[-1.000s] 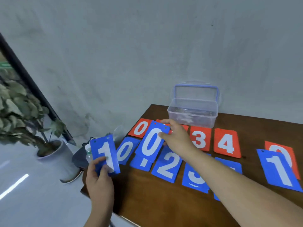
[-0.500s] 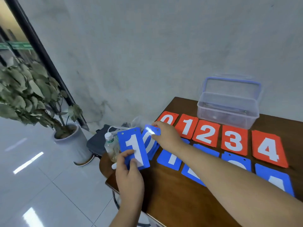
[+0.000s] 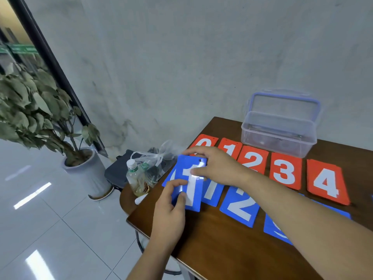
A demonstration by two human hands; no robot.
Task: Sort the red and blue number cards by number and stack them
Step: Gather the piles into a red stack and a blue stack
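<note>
The left hand (image 3: 169,215) grips the lower corner of the held blue card (image 3: 182,170), which shows a white 1, with the thumb curled onto its face. The right hand (image 3: 218,166) reaches across from the box side and pinches the same card at its top, fingers bent over the upper edge and thumb on the front. This card sits well to the left of the clear plastic box (image 3: 278,134) and nearer the viewer, tilted slightly above the table (image 3: 222,251). A sliver of another blue card (image 3: 167,181) shows under its left side; its digit is hidden, so I cannot tell which number it is. Directly in front of the box runs a red row: red 0 (image 3: 203,140), red 1 (image 3: 230,148), red 2 (image 3: 252,160), red 3 (image 3: 284,170) and red 4 (image 3: 327,182), lying flat side by side. One row further from the box lie a second blue 1 (image 3: 212,196), a blue 2 (image 3: 240,207) and a blue 3 (image 3: 275,229), the last partly covered by the right forearm. The held card is close to the table's left edge, farthest from the box; bare dark wood stretches on the viewer's side of the blue row. Past that edge stand a water bottle (image 3: 137,178), a knotted plastic bag (image 3: 157,160) and a potted plant (image 3: 30,110) on glossy floor tiles, against a grey marbled wall.
</note>
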